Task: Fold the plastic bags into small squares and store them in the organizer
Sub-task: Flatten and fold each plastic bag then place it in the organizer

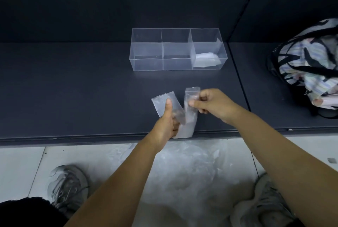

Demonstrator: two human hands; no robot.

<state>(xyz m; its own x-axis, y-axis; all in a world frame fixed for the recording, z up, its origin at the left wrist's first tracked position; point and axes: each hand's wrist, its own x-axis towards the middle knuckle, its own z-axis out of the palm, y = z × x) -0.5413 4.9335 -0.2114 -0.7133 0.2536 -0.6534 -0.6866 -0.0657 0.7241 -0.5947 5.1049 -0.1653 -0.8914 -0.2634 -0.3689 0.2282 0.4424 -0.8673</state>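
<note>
A dark shelf (73, 89) fills most of the head view, backed by a dark wall and split by a seam on the right. Below its front edge a pale tiled floor (20, 168) is seen, on which a heap of loose clear plastic bags (184, 168) lies between two grey shoes (68, 186). At the far right of the shelf a striped cloth bag (309, 66) with black straps is slumped. Near the middle of the shelf, towards the back, a clear organizer (146, 51) is set, divided into compartments; folded plastic bags (206, 60) are stored in its right-hand compartment (the others look bare). Near the front edge of the shelf a plastic bag strip (188, 122) is held up, bent into a V. Its left arm is gripped by the left hand (166, 122), thumb pressed along the front and fingers curled behind. The upper right arm is pinched between thumb and forefinger of the right hand (212, 104), the remaining fingers curled inwards
</note>
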